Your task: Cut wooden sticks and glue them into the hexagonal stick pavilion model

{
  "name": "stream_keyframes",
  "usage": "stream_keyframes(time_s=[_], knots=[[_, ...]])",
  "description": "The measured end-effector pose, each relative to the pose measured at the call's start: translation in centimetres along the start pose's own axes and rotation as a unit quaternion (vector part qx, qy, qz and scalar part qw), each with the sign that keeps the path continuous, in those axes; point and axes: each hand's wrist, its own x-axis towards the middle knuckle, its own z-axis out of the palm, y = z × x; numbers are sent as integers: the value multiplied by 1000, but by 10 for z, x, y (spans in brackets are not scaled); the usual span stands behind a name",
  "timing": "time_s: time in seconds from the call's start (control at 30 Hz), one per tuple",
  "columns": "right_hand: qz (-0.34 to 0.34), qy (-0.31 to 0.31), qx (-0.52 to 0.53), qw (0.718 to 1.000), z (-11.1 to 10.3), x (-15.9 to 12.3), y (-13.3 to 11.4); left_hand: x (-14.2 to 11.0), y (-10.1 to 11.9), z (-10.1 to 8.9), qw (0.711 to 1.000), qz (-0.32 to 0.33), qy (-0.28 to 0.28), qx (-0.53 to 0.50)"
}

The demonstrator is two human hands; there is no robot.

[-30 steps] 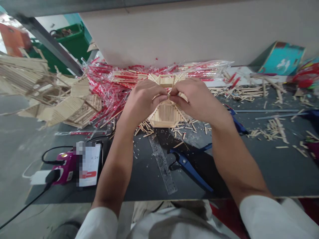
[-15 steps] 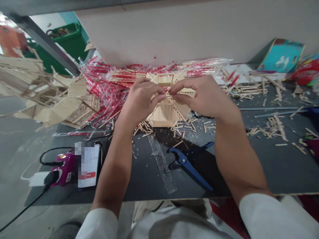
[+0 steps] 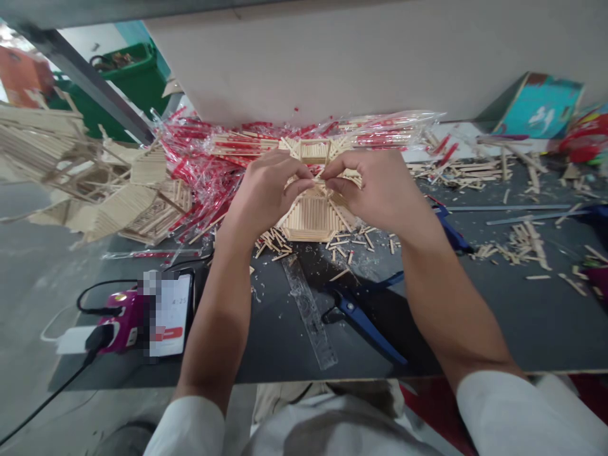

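Observation:
A model made of pale wooden sticks [image 3: 308, 216] stands at the middle of the table, with slatted sloping sides. Above its centre, my left hand [image 3: 268, 187] is closed, thumb and forefinger pinched together. My right hand [image 3: 373, 187] meets it from the other side in a similar pinch. Between the fingertips shows a small pale wooden stick [image 3: 319, 177], mostly covered by the fingers. Short cut stick pieces [image 3: 273, 242] lie around the model's base. Nearer to me are a clear plastic ruler [image 3: 311, 316] and a blue-handled cutter [image 3: 368, 326].
Red-and-clear plastic wrappers [image 3: 204, 158] with sticks pile up behind the model. A larger stick structure [image 3: 118, 202] sits at left. A phone [image 3: 171, 313] and purple power socket [image 3: 118, 320] lie at front left. Stick scraps [image 3: 522, 244] and metal strips [image 3: 503, 208] are at right.
My right hand has shifted slightly left and lower, its fingertips closer to my left hand's. A blue tool beside my right forearm has come into view. The model stays in place.

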Motion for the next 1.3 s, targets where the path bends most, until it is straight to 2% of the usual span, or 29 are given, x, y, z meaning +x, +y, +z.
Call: stream_keyframes(time_s=[0.5,0.73,0.97,1.3], knots=[[-8,-15,-34,999,1,-1,0,-1,0,-2,1000,21,2,-2],[-12,11,-27,999,4,-1,-3,0,-5,3,1000,1,-2,9],[-16,8,-34,999,5,-1,-2,0,-4,1,1000,-5,-7,10],[-23,-7,-21,999,0,-2,0,1,-3,4,999,18,-11,24]])
